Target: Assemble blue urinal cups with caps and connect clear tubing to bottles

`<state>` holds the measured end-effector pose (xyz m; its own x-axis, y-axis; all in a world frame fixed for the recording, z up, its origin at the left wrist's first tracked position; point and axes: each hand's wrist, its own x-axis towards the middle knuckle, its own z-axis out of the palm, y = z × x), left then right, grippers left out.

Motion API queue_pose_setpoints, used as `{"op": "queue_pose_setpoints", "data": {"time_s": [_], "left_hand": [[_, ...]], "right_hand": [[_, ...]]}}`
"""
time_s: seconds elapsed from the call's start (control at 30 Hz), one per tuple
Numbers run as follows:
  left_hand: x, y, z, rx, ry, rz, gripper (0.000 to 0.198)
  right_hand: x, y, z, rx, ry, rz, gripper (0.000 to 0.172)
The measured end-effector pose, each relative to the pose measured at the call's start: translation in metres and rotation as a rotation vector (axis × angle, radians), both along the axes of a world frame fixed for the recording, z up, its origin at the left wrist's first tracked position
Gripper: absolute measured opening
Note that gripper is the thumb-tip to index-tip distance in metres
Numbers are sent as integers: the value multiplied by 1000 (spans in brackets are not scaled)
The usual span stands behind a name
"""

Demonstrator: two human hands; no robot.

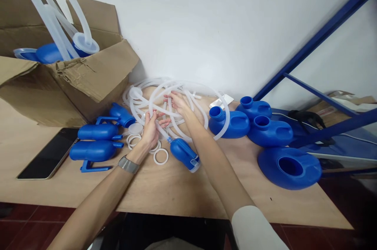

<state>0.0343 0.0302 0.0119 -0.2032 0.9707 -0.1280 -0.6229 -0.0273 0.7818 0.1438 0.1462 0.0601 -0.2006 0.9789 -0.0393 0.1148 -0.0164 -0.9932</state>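
My left hand [150, 132] is closed around a translucent ribbed hose [162, 134], some of its fingers stretched out past it. The hose runs down to the narrow neck of a small blue plastic cup-shaped piece [183, 151], which lies on the table with its clear-rimmed end toward me. Farther back, my right hand [178, 103] has its fingers around a hose loop in the tangled pile of hoses [203, 114]. Several white rings [161, 156] lie beside my left wrist. Left of them rest several blue handled pieces [93, 151] with narrow spouts.
Several blue bottles [231, 124] with round openings stand at the right, one large bottle [290, 167] nearest me. A cardboard box [97, 77] with hoses and blue parts stands back left. A phone [48, 155] lies before it. A blue metal frame [318, 37] rises at right.
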Motion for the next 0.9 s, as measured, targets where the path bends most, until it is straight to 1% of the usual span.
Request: {"op": "queue_pose_setpoints", "data": {"time_s": [0.07, 0.17, 0.27, 0.37, 0.47, 0.5, 0.53, 0.6, 0.63, 0.73, 0.77, 0.9], "left_hand": [[-1, 1, -2, -9, -27, -10, 23], [-3, 3, -3, -8, -74, -49, 25], [-4, 5, -3, -5, -116, -80, 32], [-4, 6, -3, -13, -135, -72, 35], [-3, 6, -4, -23, -145, -60, 31], [-3, 6, -4, -23, -150, -58, 29], [-3, 6, -5, -22, -155, -56, 28], [-4, 7, -7, -15, -163, -46, 26], [-4, 7, -8, -11, -165, -42, 25], [-6, 8, -11, 1, -160, -46, 27], [-6, 8, -11, 1, -157, -47, 28], [-5, 7, -7, -26, -143, -42, 27]], "right_hand": [[-2, 1, -6, -39, 48, 2, 23], [-7, 3, -12, -43, 35, 3, 16], [-11, 3, -14, -37, 12, -23, 19], [-9, 4, -14, -12, -74, -54, 13], [-4, 8, -14, 35, -188, -36, 25], [-2, 10, -15, 50, -210, -25, 25], [0, 12, -16, 62, -226, -12, 22], [2, 14, -19, 86, -260, 26, 11], [4, 14, -20, 105, -287, 49, 12], [7, 15, -22, 191, -424, 102, 36], [7, 15, -23, 224, -478, 112, 41], [10, 13, -22, 322, -638, 133, 50]]}}
